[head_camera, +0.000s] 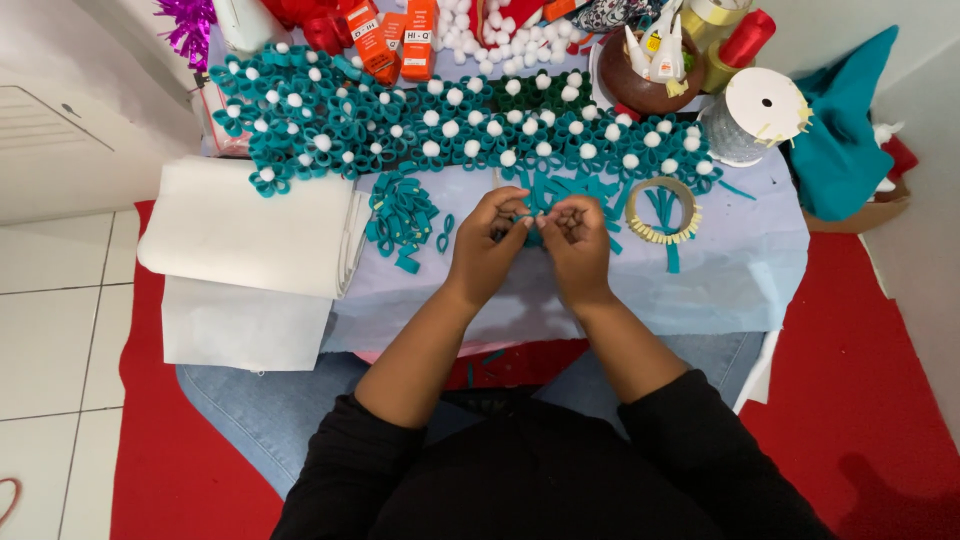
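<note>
My left hand (487, 243) and my right hand (577, 240) meet at the middle of a low table covered in pale blue cloth (740, 280). Together their fingertips pinch a small piece of teal felt strip (531, 214). Just beyond my hands lies a loose pile of teal strips (580, 188). A heap of small teal felt loops (400, 220) sits to the left of my left hand. Rows of finished teal loop flowers with white pompom centres (440, 120) stretch across the far half of the table.
A roll of tape (663, 210) with teal strips inside lies right of my hands. Folded white felt sheets (250, 230) lie at left. Glue boxes (400, 40), a bowl of glue tubes (650, 70), a white spool (755, 115) and a teal cloth (845, 130) crowd the back.
</note>
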